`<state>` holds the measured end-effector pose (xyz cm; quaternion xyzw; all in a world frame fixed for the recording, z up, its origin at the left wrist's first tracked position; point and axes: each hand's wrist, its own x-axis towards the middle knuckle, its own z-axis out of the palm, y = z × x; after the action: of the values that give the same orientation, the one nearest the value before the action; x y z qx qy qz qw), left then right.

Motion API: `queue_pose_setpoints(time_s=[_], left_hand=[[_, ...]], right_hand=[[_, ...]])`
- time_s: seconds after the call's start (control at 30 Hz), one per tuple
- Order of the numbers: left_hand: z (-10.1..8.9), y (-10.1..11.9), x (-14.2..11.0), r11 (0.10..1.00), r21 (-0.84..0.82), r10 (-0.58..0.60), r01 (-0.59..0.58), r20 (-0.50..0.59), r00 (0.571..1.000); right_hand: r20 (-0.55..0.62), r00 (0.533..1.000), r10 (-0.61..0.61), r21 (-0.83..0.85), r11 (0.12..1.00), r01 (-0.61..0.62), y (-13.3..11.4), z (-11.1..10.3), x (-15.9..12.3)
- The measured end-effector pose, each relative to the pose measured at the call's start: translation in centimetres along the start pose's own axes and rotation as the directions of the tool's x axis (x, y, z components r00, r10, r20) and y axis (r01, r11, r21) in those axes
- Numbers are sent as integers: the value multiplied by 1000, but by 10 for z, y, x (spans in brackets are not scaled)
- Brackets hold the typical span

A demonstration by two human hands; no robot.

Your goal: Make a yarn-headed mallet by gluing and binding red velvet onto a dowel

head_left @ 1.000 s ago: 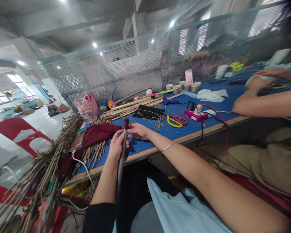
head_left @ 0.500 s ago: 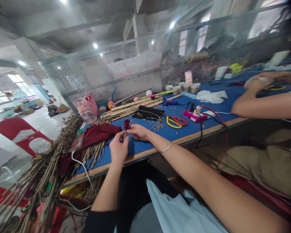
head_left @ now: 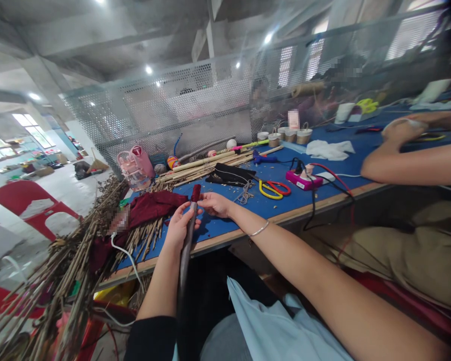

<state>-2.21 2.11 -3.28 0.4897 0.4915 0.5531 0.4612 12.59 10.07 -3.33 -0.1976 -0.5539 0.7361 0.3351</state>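
Observation:
A long grey stick [head_left: 188, 240] slants up from my lap, its tip covered by a dark red cloth wrap [head_left: 196, 192]. My left hand [head_left: 179, 223] is closed round the stick just below the red part. With thumb and fingers pinched, my right hand [head_left: 212, 204] holds the lower edge of the red wrap from the right side. The exact contact of its fingertips is partly hidden. Left of my hands lies a larger dark red cloth [head_left: 156, 204] on the blue tabletop [head_left: 225, 228].
Scissors [head_left: 273, 189], a purple power strip [head_left: 303, 179] with cables and a blue glue gun [head_left: 263, 157] lie to the right. Dry stalks [head_left: 78, 240] lean over the table's left end. A co-worker's arm [head_left: 409, 163] rests at far right.
My left hand turned over the stick half a second ago, hiding its length, and has turned back so the stick shows again. The red-wrapped tip now leans right. My right hand stays nearly in place.

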Motion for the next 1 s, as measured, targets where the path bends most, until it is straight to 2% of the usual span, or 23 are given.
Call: queue_pose_setpoints(time_s=[0.1, 0.2, 0.27, 0.3, 0.5, 0.63, 0.8, 1.0], left_hand=[[5, 2, -8, 999, 42, 34, -31, -71, 997], [12, 7, -17, 939, 278, 254, -201, -171, 952], [14, 10, -20, 859, 431, 372, -275, -158, 915], [14, 10, -20, 841, 463, 386, -282, -145, 911], [7, 5, -11, 937, 304, 215, -172, -116, 970], [4, 3, -4, 995, 90, 54, -53, -10, 999], [-1, 5, -5, 994, -94, -40, 49, 94, 995], [-1, 7, -8, 989, -89, -100, 119, 189, 977]], right_hand=[[-3, 1000, -5, -3, 1000, 5, 1, -1, 1], [8, 1000, -5, -8, 1000, 5, 0, 0, 0], [11, 1000, -8, -12, 1000, 8, -1, 1, 0], [11, 1000, -10, -13, 1000, 11, -2, 1, 0], [17, 1000, -8, -20, 1000, 8, -3, 3, 0], [17, 1000, -10, -28, 1000, 11, -3, 4, -1], [10, 999, -35, -12, 999, 35, -4, 5, -3], [18, 999, -39, 14, 999, 39, -2, 2, -3]])
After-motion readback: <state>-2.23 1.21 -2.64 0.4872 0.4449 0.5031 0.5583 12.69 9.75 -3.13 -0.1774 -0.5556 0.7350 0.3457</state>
